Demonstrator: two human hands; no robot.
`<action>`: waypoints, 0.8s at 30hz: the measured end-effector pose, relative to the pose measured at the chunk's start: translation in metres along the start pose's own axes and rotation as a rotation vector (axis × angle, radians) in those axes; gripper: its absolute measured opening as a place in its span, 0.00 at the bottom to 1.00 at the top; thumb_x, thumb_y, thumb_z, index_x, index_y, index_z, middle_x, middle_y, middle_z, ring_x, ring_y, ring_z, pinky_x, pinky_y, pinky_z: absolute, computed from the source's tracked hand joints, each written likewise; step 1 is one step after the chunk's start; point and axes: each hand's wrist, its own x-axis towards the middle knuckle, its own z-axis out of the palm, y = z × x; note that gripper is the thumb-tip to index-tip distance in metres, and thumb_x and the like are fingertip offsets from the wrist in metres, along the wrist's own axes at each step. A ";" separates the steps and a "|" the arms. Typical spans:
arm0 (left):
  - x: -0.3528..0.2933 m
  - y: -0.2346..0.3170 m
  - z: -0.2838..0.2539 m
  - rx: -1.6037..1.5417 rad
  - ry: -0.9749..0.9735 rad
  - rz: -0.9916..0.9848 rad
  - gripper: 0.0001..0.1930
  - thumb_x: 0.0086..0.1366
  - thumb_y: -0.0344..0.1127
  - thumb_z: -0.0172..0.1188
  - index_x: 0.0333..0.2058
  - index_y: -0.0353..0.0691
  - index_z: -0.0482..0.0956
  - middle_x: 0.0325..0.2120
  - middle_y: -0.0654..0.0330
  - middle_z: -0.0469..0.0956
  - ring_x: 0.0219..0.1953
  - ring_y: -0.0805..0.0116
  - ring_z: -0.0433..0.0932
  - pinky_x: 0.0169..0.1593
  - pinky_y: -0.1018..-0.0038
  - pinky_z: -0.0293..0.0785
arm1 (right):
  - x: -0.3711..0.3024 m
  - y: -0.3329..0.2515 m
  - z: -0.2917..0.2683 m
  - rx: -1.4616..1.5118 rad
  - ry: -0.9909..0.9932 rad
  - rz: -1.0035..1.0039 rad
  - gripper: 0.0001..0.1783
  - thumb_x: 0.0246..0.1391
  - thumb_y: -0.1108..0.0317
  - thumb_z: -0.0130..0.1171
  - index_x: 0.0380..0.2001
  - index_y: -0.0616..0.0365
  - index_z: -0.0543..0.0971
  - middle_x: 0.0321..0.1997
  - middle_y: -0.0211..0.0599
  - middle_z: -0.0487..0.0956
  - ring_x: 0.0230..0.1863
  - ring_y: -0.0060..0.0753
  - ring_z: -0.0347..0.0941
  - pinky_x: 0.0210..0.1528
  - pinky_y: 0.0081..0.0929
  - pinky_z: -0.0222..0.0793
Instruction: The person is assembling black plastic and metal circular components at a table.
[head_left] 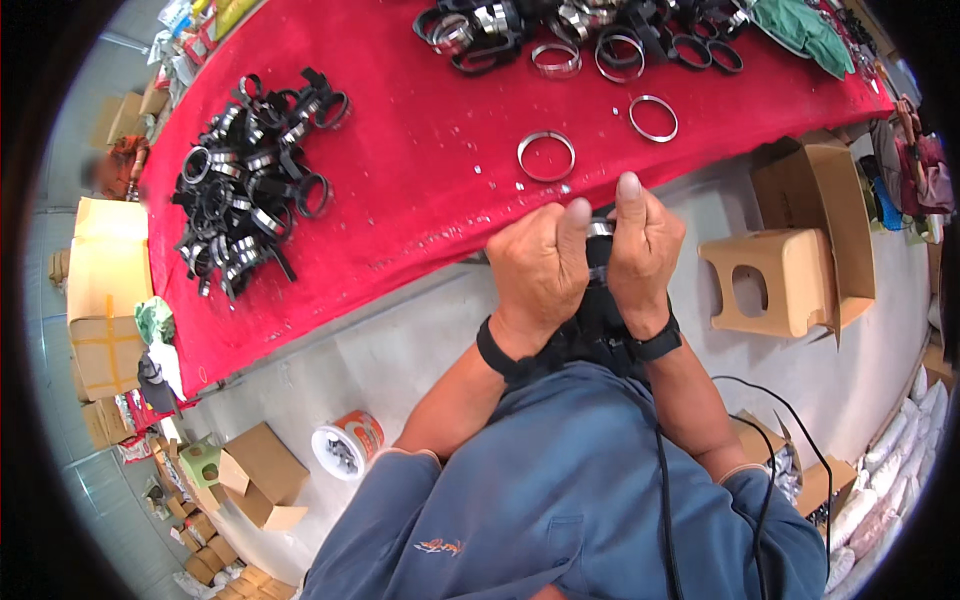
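Note:
Close in front of my body, at the table's front edge, my left hand (540, 268) and my right hand (644, 258) are closed side by side with both thumbs pointing up. Between them shows a piece with a silver metal band and black parts (599, 230), gripped from both sides. Most of it is hidden by my fingers. Just beyond my hands, a thin silver ring (546, 157) lies on the red tablecloth (410, 150). A second silver ring (653, 119) lies farther right.
A heap of black pieces with silver rings (250, 180) covers the table's left part. More such pieces (490, 30) lie at the far edge beside a green cloth (800, 35). On the floor stand a tan plastic stool (785, 285), a white bucket (345, 447) and an opened carton (262, 470).

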 end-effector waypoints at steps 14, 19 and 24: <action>0.166 -0.097 -0.245 0.907 0.089 0.196 0.13 0.72 0.38 0.69 0.49 0.36 0.87 0.40 0.47 0.85 0.42 0.46 0.85 0.47 0.57 0.79 | 0.006 0.050 -0.033 0.252 -0.166 0.255 0.31 0.82 0.47 0.49 0.44 0.69 0.86 0.38 0.36 0.84 0.39 0.25 0.80 0.43 0.27 0.77; 0.187 -0.166 -0.297 1.381 0.199 0.168 0.23 0.70 0.45 0.71 0.56 0.36 0.84 0.52 0.42 0.84 0.51 0.41 0.83 0.56 0.53 0.80 | -0.009 0.065 -0.046 0.184 -0.147 0.320 0.31 0.81 0.48 0.51 0.42 0.69 0.87 0.34 0.35 0.83 0.36 0.25 0.80 0.41 0.26 0.78; 0.205 -0.154 -0.149 0.805 0.020 0.325 0.17 0.67 0.41 0.72 0.50 0.39 0.87 0.45 0.49 0.87 0.49 0.47 0.85 0.54 0.56 0.81 | -0.011 0.069 -0.046 0.185 -0.150 0.317 0.30 0.81 0.49 0.52 0.42 0.69 0.86 0.36 0.36 0.83 0.36 0.25 0.80 0.40 0.25 0.79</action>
